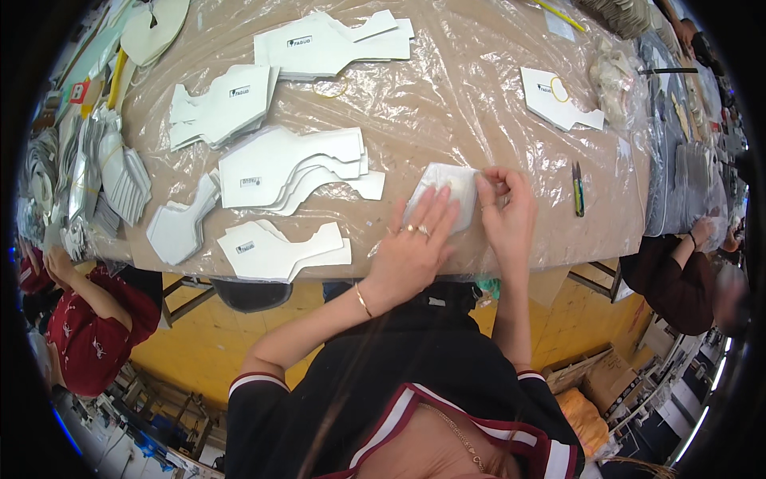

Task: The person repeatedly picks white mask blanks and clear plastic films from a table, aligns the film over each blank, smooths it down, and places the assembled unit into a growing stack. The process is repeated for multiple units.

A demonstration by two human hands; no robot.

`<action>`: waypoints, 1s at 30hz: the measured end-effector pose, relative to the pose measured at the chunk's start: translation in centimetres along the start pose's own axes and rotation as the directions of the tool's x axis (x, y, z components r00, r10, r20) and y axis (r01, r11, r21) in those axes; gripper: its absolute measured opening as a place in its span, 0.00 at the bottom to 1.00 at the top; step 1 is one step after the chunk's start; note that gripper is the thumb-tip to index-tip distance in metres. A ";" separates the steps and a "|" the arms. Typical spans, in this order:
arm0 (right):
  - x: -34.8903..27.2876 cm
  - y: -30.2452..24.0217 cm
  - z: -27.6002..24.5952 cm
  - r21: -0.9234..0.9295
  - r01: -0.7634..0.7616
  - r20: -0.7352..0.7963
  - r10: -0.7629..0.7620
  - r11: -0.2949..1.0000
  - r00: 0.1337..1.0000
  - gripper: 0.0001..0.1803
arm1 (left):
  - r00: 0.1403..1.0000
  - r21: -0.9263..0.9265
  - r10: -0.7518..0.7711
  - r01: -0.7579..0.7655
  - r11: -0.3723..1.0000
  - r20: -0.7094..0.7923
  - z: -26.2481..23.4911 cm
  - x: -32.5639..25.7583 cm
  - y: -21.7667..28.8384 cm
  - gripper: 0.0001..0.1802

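Counter [495,88], covered in clear plastic sheet, carried stacks of white card patterns [287,172]; a small white pad [447,185] lay at its near edge, between both hands. Left hand [411,251] lay flat on the pad, fingers [435,209] spread and pressing down. Right hand [511,215] stood at the pad's right edge, fingers curled and pinching that edge. Judgement: keep the flat hand's pressure even so the pad cannot slide while the edge is worked. A green pen [577,191] lay just right.

Glossy crinkled clear plastic sheet [479,88] is covering brown table; matt white card pieces [291,164] are lying smooth; small white piece [443,191] is looking soft, cloth-like.
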State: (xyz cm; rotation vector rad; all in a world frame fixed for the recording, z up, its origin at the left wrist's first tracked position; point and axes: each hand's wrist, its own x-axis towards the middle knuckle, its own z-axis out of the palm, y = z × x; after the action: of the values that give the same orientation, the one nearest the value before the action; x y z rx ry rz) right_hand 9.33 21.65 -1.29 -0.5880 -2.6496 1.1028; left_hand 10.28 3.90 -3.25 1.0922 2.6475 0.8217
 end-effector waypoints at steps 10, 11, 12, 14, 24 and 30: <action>0.5 -0.6 1.5 -0.165 -0.052 0.005 0.054 0.985 0.999 0.08 | 0.996 0.175 -0.066 0.054 0.983 0.062 1.0 1.3 -1.7 0.39; 0.3 -0.7 1.7 -0.182 -0.018 -0.029 0.013 0.983 0.999 0.08 | 0.996 0.185 -0.068 0.056 0.981 0.061 1.1 1.2 -1.6 0.39; 0.0 -0.7 1.9 -0.208 -0.017 -0.056 0.005 0.978 0.998 0.07 | 0.995 0.179 -0.079 0.066 0.982 0.066 1.2 1.2 -1.6 0.39; -0.4 -0.7 2.3 -0.255 0.001 -0.113 -0.031 0.967 0.993 0.07 | 0.992 0.169 -0.097 0.082 0.982 0.085 1.2 1.2 -1.4 0.38; -0.8 -0.8 2.4 -0.212 -0.131 -0.067 0.119 0.968 0.991 0.06 | 0.970 0.201 -0.183 0.150 0.968 0.158 1.3 0.9 0.1 0.36; -1.1 -0.6 2.2 -0.234 -0.081 0.003 0.084 0.969 0.996 0.05 | 0.970 0.273 -0.181 0.132 0.953 0.163 1.3 1.0 0.1 0.36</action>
State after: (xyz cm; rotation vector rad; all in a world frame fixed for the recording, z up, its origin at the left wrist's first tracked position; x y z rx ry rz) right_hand 9.41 19.38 -2.39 -0.7431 -2.8107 0.8206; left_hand 10.05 5.20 -4.25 0.9420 2.6893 0.3289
